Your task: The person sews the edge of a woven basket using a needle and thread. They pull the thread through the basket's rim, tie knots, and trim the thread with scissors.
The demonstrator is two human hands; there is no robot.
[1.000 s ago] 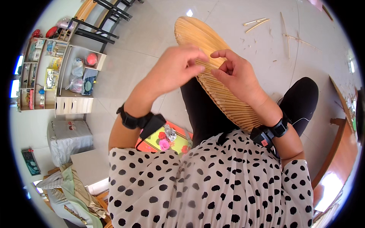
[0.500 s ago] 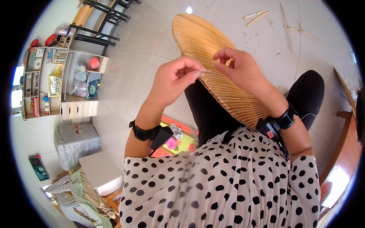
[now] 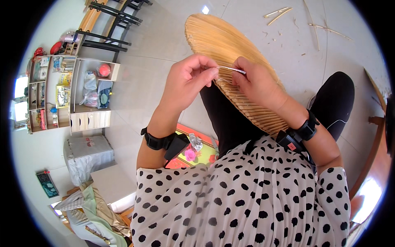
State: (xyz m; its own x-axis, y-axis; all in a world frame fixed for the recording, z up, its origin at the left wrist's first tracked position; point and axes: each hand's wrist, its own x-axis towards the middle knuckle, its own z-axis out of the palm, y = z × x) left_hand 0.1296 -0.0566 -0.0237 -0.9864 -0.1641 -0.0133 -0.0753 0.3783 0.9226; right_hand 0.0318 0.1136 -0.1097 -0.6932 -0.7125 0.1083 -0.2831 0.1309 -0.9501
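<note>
A ribbed, straw-coloured palm-leaf fan (image 3: 222,39) lies slanted across my lap, its near end against my shirt. Over its left edge my left hand (image 3: 191,78) pinches a thin white thread (image 3: 225,67) between thumb and forefinger. The thread runs across to my right hand (image 3: 257,80), whose thumb and fingers are closed on it above the ribs. A short end of the thread pokes out past the right fingertips. Another bit of thread shows faintly at the fan's edge below. What ties the thread to the fan is too small to make out.
Thin straw strips (image 3: 319,28) and small scraps lie on the tiled floor at the far right. A colourful flowered board (image 3: 193,154) with crumpled foil sits by my left knee. Shelves (image 3: 74,88) stand at the left; a wooden piece of furniture (image 3: 372,160) is at the right.
My right hand has closed on the thread, where it was apart from it before. The thread now stretches between both hands. My left hand has moved slightly.
</note>
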